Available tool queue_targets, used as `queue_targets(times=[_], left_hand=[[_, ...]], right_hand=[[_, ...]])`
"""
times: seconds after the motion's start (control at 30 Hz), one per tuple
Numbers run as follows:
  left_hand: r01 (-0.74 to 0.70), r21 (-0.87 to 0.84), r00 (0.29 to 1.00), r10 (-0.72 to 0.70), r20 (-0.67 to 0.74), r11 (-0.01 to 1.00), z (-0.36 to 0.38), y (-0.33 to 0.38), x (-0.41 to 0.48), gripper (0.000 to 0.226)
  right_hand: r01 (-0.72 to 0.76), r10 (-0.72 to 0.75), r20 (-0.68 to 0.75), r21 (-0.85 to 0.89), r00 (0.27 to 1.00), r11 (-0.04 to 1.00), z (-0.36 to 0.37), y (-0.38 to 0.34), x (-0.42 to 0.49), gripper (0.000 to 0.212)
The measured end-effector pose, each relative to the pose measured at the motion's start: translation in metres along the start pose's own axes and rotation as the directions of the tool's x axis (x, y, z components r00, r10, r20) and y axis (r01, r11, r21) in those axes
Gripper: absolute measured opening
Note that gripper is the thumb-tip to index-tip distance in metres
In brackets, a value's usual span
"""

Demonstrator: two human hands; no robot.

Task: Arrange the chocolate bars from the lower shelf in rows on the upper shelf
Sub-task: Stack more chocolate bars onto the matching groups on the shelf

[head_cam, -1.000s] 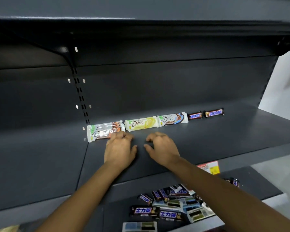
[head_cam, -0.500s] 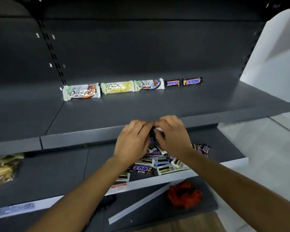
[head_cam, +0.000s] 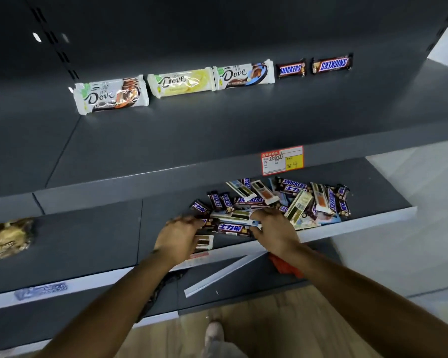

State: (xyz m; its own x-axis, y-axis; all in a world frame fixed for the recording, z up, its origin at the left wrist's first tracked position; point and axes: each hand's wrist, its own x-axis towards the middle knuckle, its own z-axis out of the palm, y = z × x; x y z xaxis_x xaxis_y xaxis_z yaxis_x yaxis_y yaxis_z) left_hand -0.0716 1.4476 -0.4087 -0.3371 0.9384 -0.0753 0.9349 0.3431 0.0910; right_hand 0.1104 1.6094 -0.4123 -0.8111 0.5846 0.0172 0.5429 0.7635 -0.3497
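Where both arms reach: loose pile of wrapped chocolate bars (head_cam: 282,200) on dark grey lower shelf (head_cam: 88,244).
Left hand (head_cam: 179,236): palm down, fingers curled at pile's edge; grip unclear.
Right hand (head_cam: 274,228): pinching pale-wrapped bar (head_cam: 230,217).

You've open upper shelf (head_cam: 217,140) in front of the back row of bars (head_cam: 181,81); its lip and price tag (head_cam: 282,160) overhang the pile (head_cam: 295,200); lower shelf (head_cam: 101,241) lies bare between pile and snack bag (head_cam: 8,239).

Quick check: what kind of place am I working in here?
Most likely a shop aisle: dark metal display shelving, a red-and-yellow price tag on its edge, and wrapped chocolate bars piled below.
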Motion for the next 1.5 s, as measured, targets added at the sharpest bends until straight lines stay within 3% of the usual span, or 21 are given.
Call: queue_targets(times=[0.17,0.4,0.53,0.77,0.93,1.2,1.5], left_hand=[[0.045,0.113,0.963,-0.073,0.259,0.993,0.047,-0.036,0.028,0.032],[-0.024,0.137,0.94,-0.025,0.341,0.99,0.098,-0.063,0.044,0.039],[0.011,0.088,0.939,-0.041,0.343,0.996,0.111,-0.071,0.049,0.051],[0.081,0.005,0.926,-0.077,0.368,0.997,0.11,-0.072,0.055,0.048],[0.089,0.054,0.943,-0.101,0.317,0.995,0.108,-0.067,0.047,0.047],[0.093,0.025,0.955,-0.097,0.28,0.995,0.089,-0.064,0.042,0.047],[0.181,-0.029,0.961,-0.171,0.218,0.983,0.042,-0.033,0.044,0.047]], right_hand=[[-0.135,0.121,0.229,0.045,0.966,0.99,0.051,0.002,0.035,0.022],[-0.185,0.189,0.271,-0.039,0.944,0.982,0.102,0.004,0.065,0.033],[-0.066,0.1,0.256,-0.138,0.962,0.988,0.112,0.003,0.072,0.037],[-0.213,0.23,0.195,-0.101,0.953,0.972,0.126,-0.004,0.07,0.04],[-0.119,0.157,0.18,-0.208,0.971,0.971,0.125,0.002,0.068,0.037],[-0.15,0.17,0.202,-0.108,0.965,0.983,0.105,0.007,0.06,0.036],[-0.176,0.177,0.123,-0.019,0.976,0.984,0.055,0.011,0.045,0.037]])
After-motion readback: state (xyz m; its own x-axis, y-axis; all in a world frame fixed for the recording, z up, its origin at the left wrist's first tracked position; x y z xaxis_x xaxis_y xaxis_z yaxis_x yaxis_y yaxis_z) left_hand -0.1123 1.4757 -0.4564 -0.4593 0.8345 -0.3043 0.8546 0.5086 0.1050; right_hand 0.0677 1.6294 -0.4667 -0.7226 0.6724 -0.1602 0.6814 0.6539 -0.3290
